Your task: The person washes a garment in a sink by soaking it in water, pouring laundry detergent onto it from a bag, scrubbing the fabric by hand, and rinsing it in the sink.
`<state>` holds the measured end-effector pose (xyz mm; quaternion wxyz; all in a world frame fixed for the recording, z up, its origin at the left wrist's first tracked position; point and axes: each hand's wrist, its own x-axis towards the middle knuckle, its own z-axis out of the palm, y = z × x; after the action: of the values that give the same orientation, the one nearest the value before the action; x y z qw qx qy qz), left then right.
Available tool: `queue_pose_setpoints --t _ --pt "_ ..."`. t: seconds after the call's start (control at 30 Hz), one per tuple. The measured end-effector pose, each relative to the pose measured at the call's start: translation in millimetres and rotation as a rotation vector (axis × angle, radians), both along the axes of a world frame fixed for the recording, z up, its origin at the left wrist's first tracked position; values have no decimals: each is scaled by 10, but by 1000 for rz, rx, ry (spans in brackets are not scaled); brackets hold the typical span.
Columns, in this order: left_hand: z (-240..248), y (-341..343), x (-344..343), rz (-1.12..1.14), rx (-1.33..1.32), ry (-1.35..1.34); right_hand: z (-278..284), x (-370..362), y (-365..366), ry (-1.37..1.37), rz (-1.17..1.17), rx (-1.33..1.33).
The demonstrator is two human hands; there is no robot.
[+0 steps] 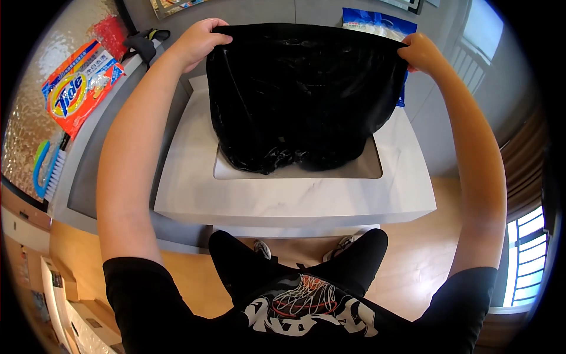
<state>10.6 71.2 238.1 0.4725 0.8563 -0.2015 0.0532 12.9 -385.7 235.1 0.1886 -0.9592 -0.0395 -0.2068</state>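
Note:
Stretched between my two hands is a wet-looking black garment [306,94], its straight top band pulled taut. My left hand [203,44] pinches the left end of that band. At the opposite end, my right hand [420,54] is closed on the band's right corner. The black cloth hangs down into a rectangular washbasin [371,162], and its crumpled lower edge lies near the basin's front. Most of the basin's inside and the far counter are hidden behind it. I cannot tell which kind of garment it is.
The basin is set in a white marbled counter [295,197]. Behind my right hand stands a blue-and-white package [377,23]. On the left ledge are an orange detergent bag [82,88], a blue-and-green scrub brush [50,168] and a dark grey strapped item [141,47]. Cardboard boxes [94,318] lie at lower left.

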Motion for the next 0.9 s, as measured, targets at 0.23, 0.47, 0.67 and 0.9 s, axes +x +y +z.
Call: queue_pose_setpoints --t 0.23,0.47,0.67,0.9 --pt "-84 -39 -125 -35 325 170 86 65 -93 5 -21 -77" --pt "-240 -328 -351 -106 1051 188 -1 118 -4 -66 -45 -445" --pt "-278 -437 -348 75 1060 193 -118 -67 204 118 -227 -776" --pt "180 -131 -53 213 448 -10 91 204 -41 -102 -129 -415"
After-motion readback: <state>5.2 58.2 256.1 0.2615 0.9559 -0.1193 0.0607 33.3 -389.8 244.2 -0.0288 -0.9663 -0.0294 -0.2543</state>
